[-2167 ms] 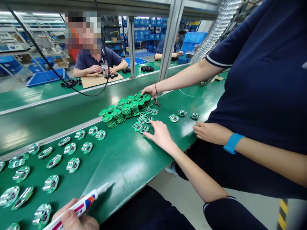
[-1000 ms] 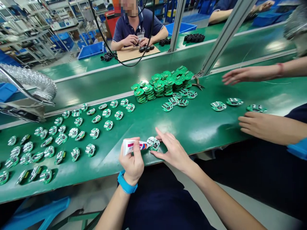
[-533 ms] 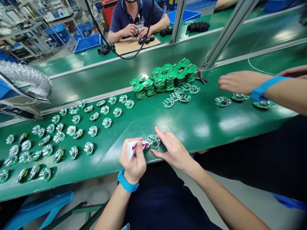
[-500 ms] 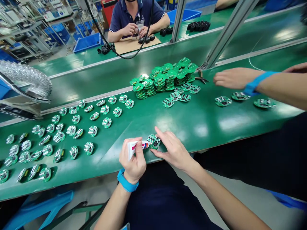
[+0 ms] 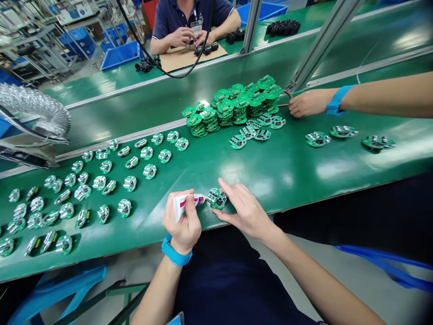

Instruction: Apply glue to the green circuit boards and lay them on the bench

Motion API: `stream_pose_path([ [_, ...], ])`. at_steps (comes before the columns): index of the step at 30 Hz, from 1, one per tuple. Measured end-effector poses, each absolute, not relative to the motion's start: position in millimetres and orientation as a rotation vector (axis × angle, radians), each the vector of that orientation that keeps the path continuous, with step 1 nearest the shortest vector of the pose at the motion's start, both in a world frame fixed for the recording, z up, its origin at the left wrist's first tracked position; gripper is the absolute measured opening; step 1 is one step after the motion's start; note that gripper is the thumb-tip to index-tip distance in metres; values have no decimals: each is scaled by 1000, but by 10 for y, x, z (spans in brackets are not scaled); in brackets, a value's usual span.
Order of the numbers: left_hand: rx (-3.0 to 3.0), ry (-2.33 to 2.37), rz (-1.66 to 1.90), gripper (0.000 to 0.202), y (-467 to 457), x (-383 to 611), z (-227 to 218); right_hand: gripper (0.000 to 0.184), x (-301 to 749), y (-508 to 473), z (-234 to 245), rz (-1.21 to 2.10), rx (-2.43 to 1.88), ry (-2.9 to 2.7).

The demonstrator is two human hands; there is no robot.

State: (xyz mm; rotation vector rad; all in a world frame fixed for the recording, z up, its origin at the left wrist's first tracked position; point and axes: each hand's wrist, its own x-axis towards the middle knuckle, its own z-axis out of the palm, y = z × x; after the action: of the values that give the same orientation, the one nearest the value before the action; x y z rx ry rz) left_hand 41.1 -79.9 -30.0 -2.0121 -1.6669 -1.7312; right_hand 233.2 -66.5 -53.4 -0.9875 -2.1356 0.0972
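My left hand (image 5: 182,221) is closed around a white glue tube (image 5: 181,205) with red and blue print. The tube's nozzle points right, at the left edge of a round green circuit board (image 5: 217,199); whether it touches cannot be made out. With thumb and forefinger, my right hand (image 5: 244,208) grips that board by its right side, low over the bench near its front edge. Dark and pale components cover the board's upper face.
Many similar boards (image 5: 99,183) lie spread on the green bench (image 5: 189,180) to the left. Stacked boards (image 5: 240,106) stand at the back, with several loose ones (image 5: 248,132) before them. A co-worker's hand (image 5: 306,103) reaches in from the right. Another person sits opposite.
My left hand has drawn slightly left with the tube, away from the board's middle. The co-worker's hand has moved left to the pliers beside the stacks. My right hand stays put.
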Motion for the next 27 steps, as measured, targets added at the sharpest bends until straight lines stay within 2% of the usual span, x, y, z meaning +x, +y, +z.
stream_pose_path([
  [11,-2021,-1636,-1917,11,-800,569,-298,89,2336,-661,-552,118,-986,-2140],
  [27,-2047,-1629,-1764,12,-738,575,-266,94,2335,-659,-558,130,-977,-2137],
])
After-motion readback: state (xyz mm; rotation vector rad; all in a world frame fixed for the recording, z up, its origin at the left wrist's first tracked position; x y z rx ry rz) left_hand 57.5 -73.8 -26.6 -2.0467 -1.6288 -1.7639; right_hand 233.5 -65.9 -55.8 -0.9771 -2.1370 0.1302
